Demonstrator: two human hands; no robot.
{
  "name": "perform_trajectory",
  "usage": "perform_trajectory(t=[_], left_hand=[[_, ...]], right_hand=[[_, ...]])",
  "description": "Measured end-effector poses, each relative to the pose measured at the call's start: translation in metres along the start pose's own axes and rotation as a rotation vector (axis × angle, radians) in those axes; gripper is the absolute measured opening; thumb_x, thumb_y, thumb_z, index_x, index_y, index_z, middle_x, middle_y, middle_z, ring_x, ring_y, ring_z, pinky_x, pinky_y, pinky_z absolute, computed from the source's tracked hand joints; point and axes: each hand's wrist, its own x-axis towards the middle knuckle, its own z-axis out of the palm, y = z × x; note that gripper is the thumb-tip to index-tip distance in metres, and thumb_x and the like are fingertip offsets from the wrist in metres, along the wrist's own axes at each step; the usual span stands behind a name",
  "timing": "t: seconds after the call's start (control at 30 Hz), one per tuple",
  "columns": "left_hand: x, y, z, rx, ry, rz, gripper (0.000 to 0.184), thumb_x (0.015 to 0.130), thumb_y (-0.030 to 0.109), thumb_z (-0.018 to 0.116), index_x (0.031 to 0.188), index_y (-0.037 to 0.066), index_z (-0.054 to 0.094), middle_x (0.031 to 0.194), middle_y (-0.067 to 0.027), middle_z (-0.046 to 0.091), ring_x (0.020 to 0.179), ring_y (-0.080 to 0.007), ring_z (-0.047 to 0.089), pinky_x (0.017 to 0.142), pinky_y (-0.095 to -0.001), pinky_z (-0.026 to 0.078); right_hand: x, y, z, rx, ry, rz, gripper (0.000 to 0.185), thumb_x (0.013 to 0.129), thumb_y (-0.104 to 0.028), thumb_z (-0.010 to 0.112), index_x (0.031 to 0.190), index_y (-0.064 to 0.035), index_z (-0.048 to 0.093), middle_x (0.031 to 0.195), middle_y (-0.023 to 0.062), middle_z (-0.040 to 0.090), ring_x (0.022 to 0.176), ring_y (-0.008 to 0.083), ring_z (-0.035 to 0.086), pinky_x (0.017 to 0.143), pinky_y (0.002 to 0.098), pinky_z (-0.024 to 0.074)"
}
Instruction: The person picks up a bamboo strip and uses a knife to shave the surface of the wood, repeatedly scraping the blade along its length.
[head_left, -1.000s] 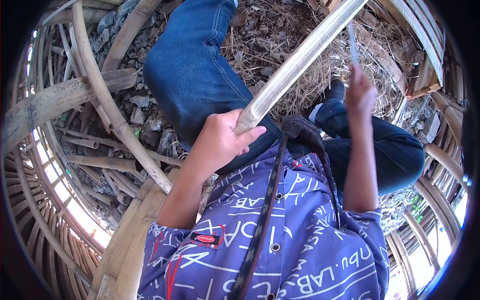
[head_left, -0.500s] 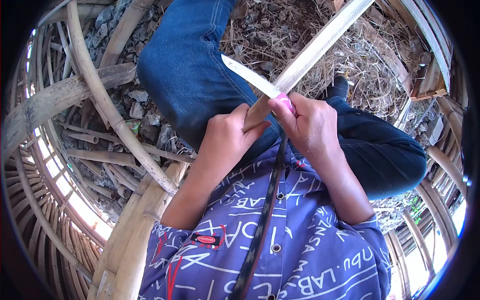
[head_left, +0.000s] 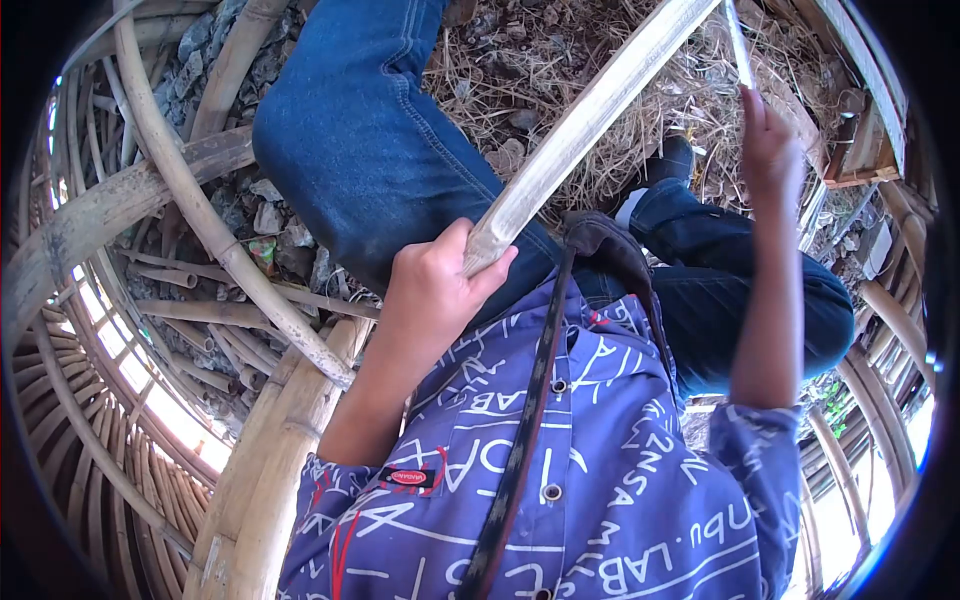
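Observation:
My left hand [head_left: 437,288] is closed round the lower end of a pale, squared wooden stick [head_left: 590,125]. The stick slants up to the right, past the top edge of the head view, and shows a cut facet just above my fingers. Out to the right, my right hand [head_left: 773,160] grips a knife [head_left: 739,45] whose blade points up beside the stick's far part. That hand is slightly blurred, and the fingers hide most of the knife's handle. Whether the blade touches the wood I cannot tell.
My jeans-covered legs [head_left: 330,150] are folded beneath the stick. Dry shavings and straw [head_left: 600,70] cover the ground ahead. A bamboo pole [head_left: 200,200] curves along the left, by thick bamboo pieces [head_left: 260,470] and grey rubble. A wooden frame [head_left: 865,150] stands at right.
My right hand, with the knife, has moved up and right from the stick's near end toward its far part. My left hand has kept its hold on the stick, which has shifted slightly.

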Motion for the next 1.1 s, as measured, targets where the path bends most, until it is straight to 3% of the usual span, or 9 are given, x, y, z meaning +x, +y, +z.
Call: perform_trajectory(t=[0.07,0.2,0.33,0.4,0.57,0.7,0.8,0.93,1.1], left_hand=[[0.004,0.001,-0.004,-0.103,-0.057,-0.074,0.020,0.082,0.014,0.071,0.088,-0.002,0.061,0.057,-0.0032,0.059,0.046,-0.0071,0.057,0.044,-0.0224,0.045],[0.011,0.014,-0.011,-0.311,-0.155,-0.242,0.023,0.082,0.013,0.070,0.096,-0.003,0.062,0.060,0.0002,0.058,0.048,-0.0046,0.055,0.045,-0.0206,0.046],[0.011,0.021,-0.019,-0.354,-0.198,-0.366,0.024,0.080,0.017,0.072,0.091,-0.002,0.061,0.059,-0.0042,0.060,0.051,-0.0074,0.058,0.049,-0.0240,0.046],[0.008,0.007,-0.018,-0.243,-0.192,-0.243,0.026,0.078,0.017,0.074,0.090,-0.002,0.062,0.058,-0.0023,0.058,0.052,-0.0068,0.057,0.048,-0.0238,0.046],[-0.004,0.014,-0.025,-0.121,-0.145,-0.412,0.024,0.076,0.016,0.075,0.077,-0.002,0.059,0.053,-0.0065,0.056,0.047,-0.0151,0.059,0.045,-0.0294,0.043],[-0.031,-0.014,-0.033,0.059,-0.085,-0.222,0.019,0.073,0.012,0.073,0.071,0.000,0.058,0.055,-0.0130,0.057,0.047,-0.0264,0.061,0.046,-0.0326,0.045],[-0.057,-0.039,-0.042,0.237,-0.059,-0.131,0.017,0.072,0.014,0.069,0.073,0.001,0.059,0.059,-0.0188,0.059,0.054,-0.0346,0.061,0.050,-0.0389,0.048],[-0.070,-0.037,-0.058,0.544,-0.191,-0.321,0.031,0.072,0.027,0.070,0.083,0.000,0.061,0.068,-0.0209,0.062,0.066,-0.0400,0.062,0.062,-0.0483,0.048],[-0.047,0.002,-0.088,0.753,-0.300,-0.364,0.053,0.067,0.035,0.077,0.102,0.001,0.055,0.091,-0.0196,0.061,0.087,-0.0374,0.059,0.076,-0.0445,0.046]], right_hand=[[0.009,0.020,-0.020,-0.056,0.070,-0.079,0.059,0.094,-0.055,0.041,0.076,-0.0034,0.064,0.059,0.0140,0.058,0.052,0.0310,0.054,0.052,0.0401,0.0426],[-0.019,-0.011,-0.023,0.310,0.022,0.075,0.051,0.093,-0.042,0.054,0.069,0.0026,0.059,0.053,0.0142,0.049,0.047,0.0218,0.042,0.048,0.0389,0.0346],[-0.059,-0.048,0.003,0.756,-0.131,0.095,0.047,0.095,-0.036,0.051,0.074,0.0053,0.059,0.053,0.0026,0.042,0.053,0.0100,0.038,0.048,0.0311,0.0334],[-0.062,-0.053,0.003,0.875,-0.184,0.070,0.045,0.096,-0.034,0.052,0.074,0.0043,0.058,0.052,0.0033,0.042,0.052,0.0103,0.037,0.047,0.0314,0.0337],[-0.050,-0.058,-0.009,0.913,-0.200,-0.008,0.043,0.093,-0.036,0.055,0.073,0.0028,0.056,0.053,0.0121,0.042,0.048,0.0180,0.040,0.048,0.0346,0.0374],[-0.033,-0.065,-0.008,1.136,-0.178,0.024,0.034,0.092,-0.030,0.060,0.079,0.0015,0.057,0.061,0.0001,0.052,0.059,0.0068,0.044,0.051,0.0270,0.0384],[-0.020,-0.079,-0.008,1.363,-0.112,0.119,0.030,0.091,-0.028,0.061,0.089,0.0014,0.060,0.070,-0.0002,0.056,0.065,0.0068,0.050,0.057,0.0245,0.0426],[-0.003,-0.085,0.006,1.540,-0.224,0.202,0.033,0.089,-0.025,0.063,0.105,0.0029,0.062,0.084,0.0026,0.063,0.074,0.0071,0.055,0.066,0.0230,0.0458],[-0.009,-0.104,0.009,1.498,-0.312,0.190,0.027,0.085,-0.021,0.067,0.092,0.0057,0.065,0.074,0.0018,0.062,0.064,0.0049,0.052,0.056,0.0224,0.0417]])
